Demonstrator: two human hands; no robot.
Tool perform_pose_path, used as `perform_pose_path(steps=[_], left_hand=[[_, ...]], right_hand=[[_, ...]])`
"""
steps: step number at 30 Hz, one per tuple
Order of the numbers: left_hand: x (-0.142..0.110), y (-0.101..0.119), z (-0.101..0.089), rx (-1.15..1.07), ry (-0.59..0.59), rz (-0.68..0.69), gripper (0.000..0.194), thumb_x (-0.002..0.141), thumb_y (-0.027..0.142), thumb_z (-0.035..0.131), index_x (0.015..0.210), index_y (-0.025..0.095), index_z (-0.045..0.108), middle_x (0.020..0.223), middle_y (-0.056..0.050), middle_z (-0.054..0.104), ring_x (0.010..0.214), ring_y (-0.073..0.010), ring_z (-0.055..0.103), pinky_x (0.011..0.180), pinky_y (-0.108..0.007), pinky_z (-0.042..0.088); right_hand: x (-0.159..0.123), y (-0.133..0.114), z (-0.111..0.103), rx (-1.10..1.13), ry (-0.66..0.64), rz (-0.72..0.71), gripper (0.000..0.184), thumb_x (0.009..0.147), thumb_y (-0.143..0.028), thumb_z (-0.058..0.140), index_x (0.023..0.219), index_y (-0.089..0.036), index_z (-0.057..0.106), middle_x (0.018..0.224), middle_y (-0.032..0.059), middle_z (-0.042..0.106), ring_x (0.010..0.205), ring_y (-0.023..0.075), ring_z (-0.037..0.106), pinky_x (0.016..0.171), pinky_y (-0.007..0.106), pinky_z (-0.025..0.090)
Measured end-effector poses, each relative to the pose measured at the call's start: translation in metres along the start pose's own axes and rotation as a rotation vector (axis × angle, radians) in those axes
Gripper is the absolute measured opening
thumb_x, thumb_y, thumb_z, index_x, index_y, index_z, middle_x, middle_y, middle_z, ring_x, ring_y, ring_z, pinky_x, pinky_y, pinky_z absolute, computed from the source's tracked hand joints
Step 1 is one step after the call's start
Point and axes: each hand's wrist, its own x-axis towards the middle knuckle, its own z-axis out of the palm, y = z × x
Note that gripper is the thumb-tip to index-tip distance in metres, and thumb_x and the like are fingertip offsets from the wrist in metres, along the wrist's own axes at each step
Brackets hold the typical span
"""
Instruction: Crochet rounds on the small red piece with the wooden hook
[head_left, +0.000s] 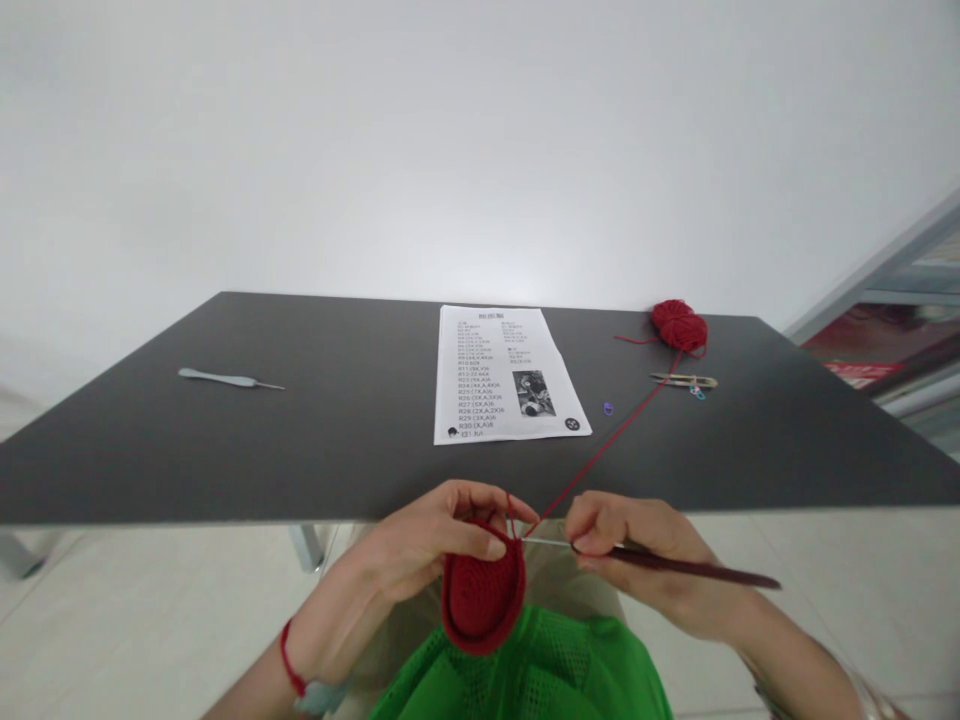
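My left hand (457, 535) pinches the upper rim of a round, cupped piece of red crochet (484, 600), its thumb lying on the front. In my right hand (637, 545) is a crochet hook (697, 568) with a dark red handle, gripped between thumb and fingers. The hook's thin metal shaft points left and meets the top right edge of the crochet; its tip is hidden there. Red yarn (592, 462) runs from the left fingers up to the right, to a ball of red yarn (679, 328) at the table's back.
A printed pattern sheet (480, 350) lies mid-table. A second, grey-handled hook (225, 378) rests at the left. Near the yarn ball are small scissors (679, 380), a teal stitch marker (697, 392) and a purple stitch marker (608, 409). The dark table's front edge (187, 522) lies just beyond my hands.
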Motion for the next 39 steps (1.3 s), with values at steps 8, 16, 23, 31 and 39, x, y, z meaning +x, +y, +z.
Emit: perform_pose_path(steps=[8,16,23,31,39], left_hand=[[0.001,0.007,0.002,0.123,0.037,-0.007,0.032,0.056,0.013,0.075,0.088,0.016,0.077,0.069,0.001,0.067,0.06,-0.0093,0.053,0.057,-0.019,0.038],[0.0,0.012,0.006,0.431,0.198,0.147,0.018,0.065,0.013,0.067,0.081,0.016,0.074,0.083,-0.001,0.07,0.067,-0.011,0.055,0.063,-0.022,0.04],[0.005,-0.007,0.021,0.378,0.447,0.343,0.014,0.066,0.013,0.066,0.079,0.015,0.071,0.07,0.002,0.062,0.069,-0.0126,0.057,0.065,-0.023,0.042],[0.003,-0.008,0.019,0.111,0.378,0.311,0.026,0.065,0.015,0.073,0.091,0.018,0.073,0.067,0.004,0.064,0.061,-0.008,0.055,0.059,-0.019,0.04],[0.004,-0.001,0.023,0.166,0.43,0.353,0.026,0.063,0.011,0.07,0.089,0.016,0.072,0.064,0.005,0.062,0.06,-0.0083,0.055,0.059,-0.02,0.041]], right_hand=[[0.002,0.012,-0.001,0.436,0.004,0.237,0.015,0.081,-0.023,0.071,0.073,-0.017,0.06,0.075,0.0014,0.063,0.045,0.0054,0.047,0.04,0.019,0.034],[0.013,0.026,0.009,0.963,0.07,0.494,0.019,0.076,-0.017,0.075,0.068,-0.016,0.058,0.064,-0.0006,0.063,0.041,0.0031,0.04,0.033,0.012,0.034],[0.008,0.025,0.04,1.071,0.36,0.5,0.019,0.078,-0.021,0.073,0.069,-0.017,0.057,0.066,-0.0025,0.062,0.05,0.0061,0.05,0.052,0.02,0.054],[0.006,0.022,0.033,0.852,0.33,0.307,0.019,0.081,-0.022,0.071,0.068,-0.018,0.058,0.066,-0.0032,0.06,0.054,0.0072,0.054,0.057,0.02,0.048],[0.002,0.026,0.027,0.469,0.305,0.173,0.015,0.084,-0.02,0.068,0.072,-0.02,0.06,0.067,-0.0035,0.057,0.058,0.0092,0.059,0.057,0.021,0.049]])
